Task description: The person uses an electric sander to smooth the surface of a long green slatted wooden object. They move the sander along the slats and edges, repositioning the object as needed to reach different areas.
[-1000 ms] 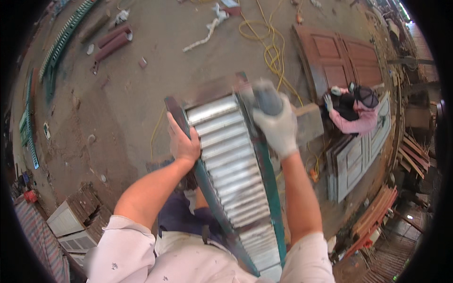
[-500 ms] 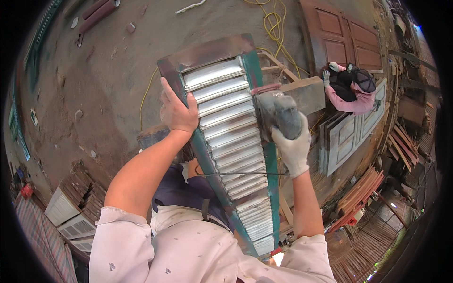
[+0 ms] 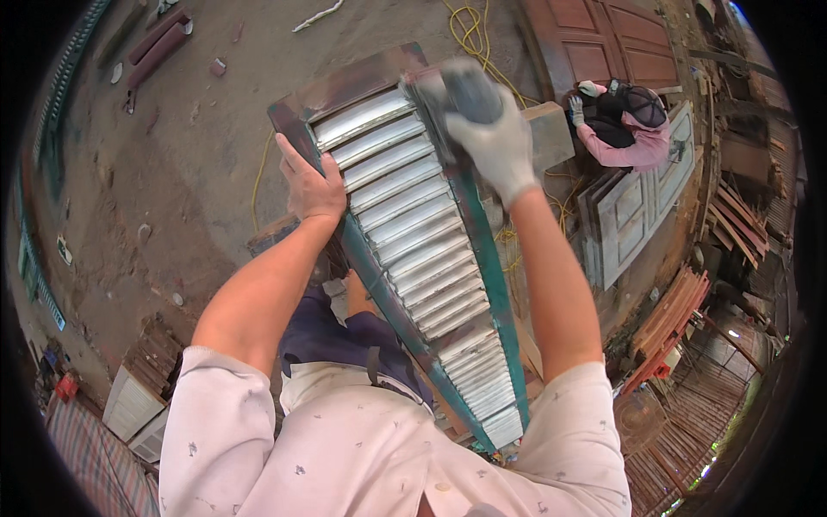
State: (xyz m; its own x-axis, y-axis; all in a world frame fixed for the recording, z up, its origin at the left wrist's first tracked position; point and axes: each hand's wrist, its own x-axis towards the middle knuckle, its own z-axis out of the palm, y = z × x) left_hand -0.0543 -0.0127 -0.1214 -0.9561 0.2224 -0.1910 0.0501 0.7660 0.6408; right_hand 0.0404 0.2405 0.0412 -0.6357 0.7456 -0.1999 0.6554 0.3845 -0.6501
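Note:
A long louvered shutter (image 3: pixel 401 211) with pale bare slats and a worn green-and-brown frame slants across the middle, its far end raised toward the top. My bare left hand (image 3: pixel 312 183) grips the left stile near that far end, thumb on the inner side and fingers over the outer edge. In a white glove, my right hand (image 3: pixel 495 142) is closed around a dusty grey power sander (image 3: pixel 472 93). The sander lies against the right stile at the upper corner of the frame; motion blurs its front part. The glove hides part of its body.
A wooden block (image 3: pixel 550 135) shows right of the shutter. Yellow cable (image 3: pixel 469 30) lies coiled beyond it. At the right, a co-worker in a pink top (image 3: pixel 633 129) bends by brown panelled doors (image 3: pixel 603 43) and grey panels (image 3: pixel 642 207). Timber strips (image 3: pixel 668 319) are stacked lower right.
My right hand has pushed the sander up along the right stile to the far corner. My left hand keeps its hold on the left stile. The whole view has shifted slightly.

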